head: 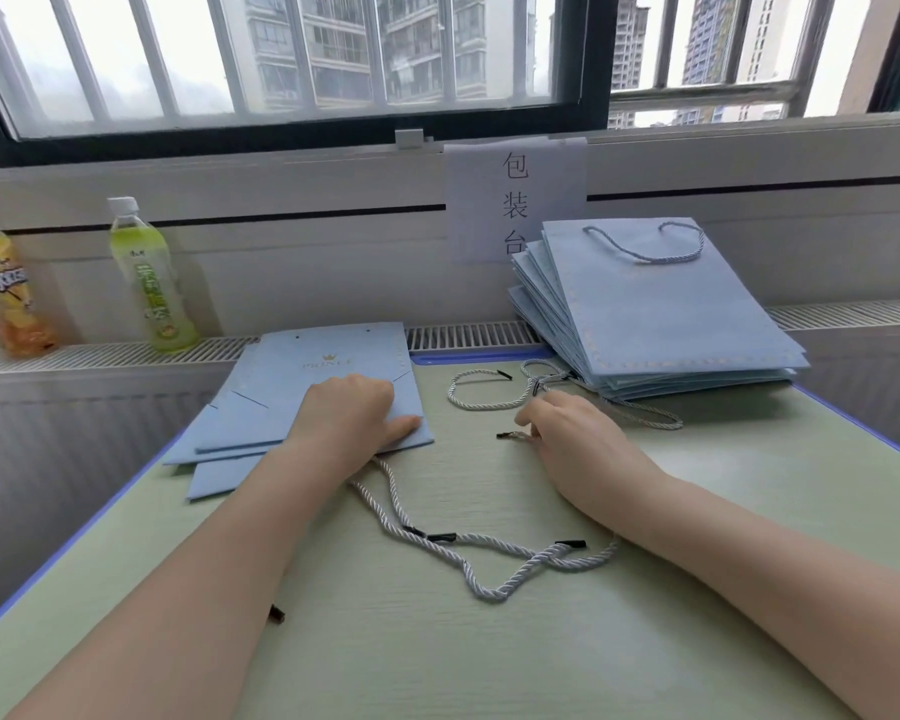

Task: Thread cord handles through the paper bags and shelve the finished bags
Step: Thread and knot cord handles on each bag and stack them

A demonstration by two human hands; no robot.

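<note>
Head view: the left hand point(352, 415) rests on the flat blue paper bags point(302, 392) at the worktop's point(697, 511) left, fingers loosely curled, thumb straight along the top bag's near edge; the right hand point(572, 439) pinches a cord point(510, 435) near its black tip, fingertips hidden; another cord point(489, 558) runs under both wrists.

The left hand point(354, 418) pressed flat on a blue paper bag point(328, 387) lying at the tabletop's point(489, 641) far left. The right hand point(572, 444) pinched a cord point(510, 435), with a stack of finished bags point(661, 314) far right.
</note>
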